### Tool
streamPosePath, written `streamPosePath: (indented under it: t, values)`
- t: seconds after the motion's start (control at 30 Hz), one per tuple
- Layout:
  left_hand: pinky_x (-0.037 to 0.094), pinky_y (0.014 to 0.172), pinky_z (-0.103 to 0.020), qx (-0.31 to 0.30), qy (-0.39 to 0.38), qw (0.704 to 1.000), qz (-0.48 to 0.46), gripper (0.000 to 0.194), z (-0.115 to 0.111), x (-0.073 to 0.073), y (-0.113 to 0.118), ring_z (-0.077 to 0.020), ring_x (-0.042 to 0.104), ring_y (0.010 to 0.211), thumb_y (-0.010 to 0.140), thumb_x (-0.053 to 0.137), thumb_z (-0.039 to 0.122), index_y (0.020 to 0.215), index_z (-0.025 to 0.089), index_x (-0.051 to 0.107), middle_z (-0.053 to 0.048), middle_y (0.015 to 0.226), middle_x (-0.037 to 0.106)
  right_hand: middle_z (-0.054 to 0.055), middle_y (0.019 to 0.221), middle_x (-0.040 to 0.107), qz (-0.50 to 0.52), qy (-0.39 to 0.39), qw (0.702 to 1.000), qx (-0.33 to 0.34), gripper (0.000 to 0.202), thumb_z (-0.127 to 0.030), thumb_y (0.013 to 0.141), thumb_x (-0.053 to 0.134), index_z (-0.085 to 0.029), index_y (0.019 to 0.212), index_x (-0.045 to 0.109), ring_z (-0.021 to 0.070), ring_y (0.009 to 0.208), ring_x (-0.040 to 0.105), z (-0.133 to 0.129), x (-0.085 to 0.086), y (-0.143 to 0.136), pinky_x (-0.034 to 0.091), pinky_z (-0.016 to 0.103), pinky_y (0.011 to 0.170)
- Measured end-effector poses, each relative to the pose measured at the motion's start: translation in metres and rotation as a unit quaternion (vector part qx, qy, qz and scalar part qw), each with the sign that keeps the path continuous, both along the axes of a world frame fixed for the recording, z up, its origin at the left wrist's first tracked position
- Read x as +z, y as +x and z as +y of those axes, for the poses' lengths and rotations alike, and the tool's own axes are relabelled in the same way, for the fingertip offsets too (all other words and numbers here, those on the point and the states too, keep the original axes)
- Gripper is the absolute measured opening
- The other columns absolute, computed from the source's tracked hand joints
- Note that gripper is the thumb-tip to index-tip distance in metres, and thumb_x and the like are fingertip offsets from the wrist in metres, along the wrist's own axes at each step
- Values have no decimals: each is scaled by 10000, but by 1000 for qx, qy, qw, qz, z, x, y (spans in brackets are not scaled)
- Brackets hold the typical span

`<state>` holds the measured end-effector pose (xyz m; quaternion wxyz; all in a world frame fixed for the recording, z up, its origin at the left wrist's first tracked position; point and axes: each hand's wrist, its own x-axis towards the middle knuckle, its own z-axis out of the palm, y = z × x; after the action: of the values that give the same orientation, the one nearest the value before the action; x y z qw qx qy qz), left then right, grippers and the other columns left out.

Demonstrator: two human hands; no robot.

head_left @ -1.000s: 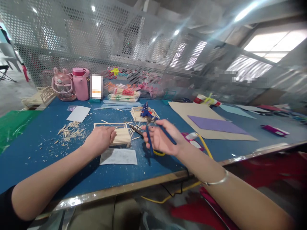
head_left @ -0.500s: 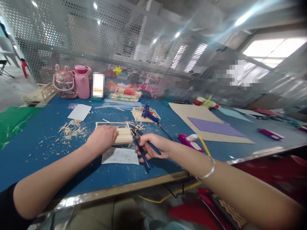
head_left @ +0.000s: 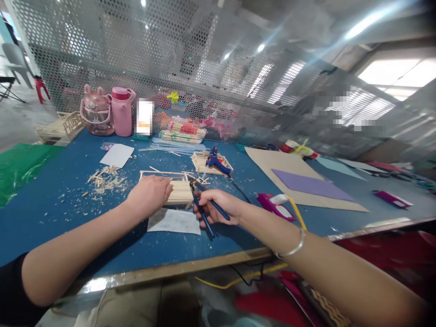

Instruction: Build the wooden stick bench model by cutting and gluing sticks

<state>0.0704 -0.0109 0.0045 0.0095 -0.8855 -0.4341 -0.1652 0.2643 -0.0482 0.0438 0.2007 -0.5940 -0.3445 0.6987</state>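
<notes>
My left hand (head_left: 150, 194) rests on a small wooden stick panel (head_left: 180, 193), its fingers together and bent over the far side, holding it down on the table. Behind the fingers, part of an open stick frame (head_left: 163, 173) shows. My right hand (head_left: 221, 205) is closed around blue-handled cutting pliers (head_left: 206, 222). The jaws of the pliers meet the panel's right edge, at the stick ends; whether they bite on a stick is too small to tell. Below the panel lies a white sheet (head_left: 174, 221).
Wood scraps (head_left: 107, 178) lie left of my hand. Beyond the panel, a blue glue gun (head_left: 218, 162) rests on another stick frame. Two pink bottles (head_left: 121, 113) stand at the back left. To the right are a purple sheet (head_left: 311, 184) and a magenta power strip (head_left: 272, 206).
The view has shifted slightly, so everything sits a little further right. Both hands keep their places on the panel and pliers, and the handles look a little closer together.
</notes>
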Motion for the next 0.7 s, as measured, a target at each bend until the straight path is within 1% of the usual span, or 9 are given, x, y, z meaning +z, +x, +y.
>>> streamPosePath:
  t: [0.23, 0.27, 0.33, 0.43, 0.5, 0.53, 0.57, 0.63, 0.7]
  values:
    - [445, 815, -351, -2, -4, 1000, -8, 395, 0, 0, 0, -220, 611, 894, 918, 264, 283, 951, 129, 626, -113, 908, 679, 10, 550, 474, -8, 48, 999, -5, 107, -142, 528, 443, -154, 623, 494, 114, 505, 451, -2, -10, -6, 450, 255, 476]
    - [442, 827, -360, 0, 2, 1000, -11, 386, -1, -1, 0, -224, 608, 911, 917, 269, 279, 982, 129, 619, -117, 953, 677, 6, 547, 472, -17, 59, 998, -5, 115, -143, 524, 441, -157, 628, 488, 113, 498, 449, -2, -12, -7, 446, 252, 471]
    - [397, 906, -420, 16, 36, 999, -26, 371, -4, -4, 1, -244, 567, 1028, 914, 288, 277, 1119, 133, 562, -129, 1119, 630, -7, 528, 463, -53, 99, 994, -5, 125, -148, 523, 437, -169, 642, 469, 108, 465, 438, -4, -13, -7, 419, 238, 440]
    - [227, 1006, -565, 57, 103, 992, -51, 445, -11, -5, 1, -299, 391, 1236, 900, 345, 313, 1318, 164, 382, -127, 1349, 454, -36, 513, 430, -132, 215, 968, 1, 122, -156, 544, 444, -189, 661, 434, 100, 434, 421, -5, -6, 0, 371, 217, 413]
    - [151, 1010, -615, 75, 132, 986, -64, 499, -16, 0, -1, -330, 305, 1288, 885, 382, 356, 1348, 177, 337, -123, 1401, 383, -35, 564, 448, -184, 312, 932, 21, 138, -158, 571, 449, -191, 705, 456, 108, 481, 447, -7, 5, 8, 392, 222, 456]
    - [125, 1014, -622, 83, 151, 982, -74, 512, -18, 4, -2, -338, 274, 1302, 878, 394, 373, 1347, 177, 338, -125, 1411, 365, -25, 626, 486, -207, 367, 906, 36, 184, -152, 587, 449, -190, 763, 487, 122, 545, 481, -8, 11, 11, 425, 236, 516]
    - [95, 1021, -622, 90, 176, 976, -88, 519, -21, 9, -4, -339, 245, 1315, 873, 402, 385, 1344, 174, 342, -129, 1416, 354, -6, 717, 534, -233, 424, 873, 57, 265, -144, 603, 448, -191, 855, 517, 145, 635, 517, -9, 18, 13, 453, 263, 599]
    - [35, 1035, -613, 106, 235, 959, -122, 524, -26, 20, -7, -331, 194, 1337, 866, 414, 390, 1337, 170, 346, -139, 1415, 353, 54, 972, 575, -293, 536, 785, 101, 474, -126, 632, 454, -197, 1099, 495, 214, 876, 535, -11, 29, 14, 444, 349, 794]
    - [0, 1041, -605, 117, 275, 942, -155, 503, -31, 28, -10, -319, 192, 1340, 867, 417, 372, 1326, 178, 350, -139, 1391, 391, 108, 1161, 515, -350, 620, 688, 141, 657, -117, 642, 473, -194, 1286, 370, 273, 1054, 470, -12, 35, 8, 378, 427, 914]
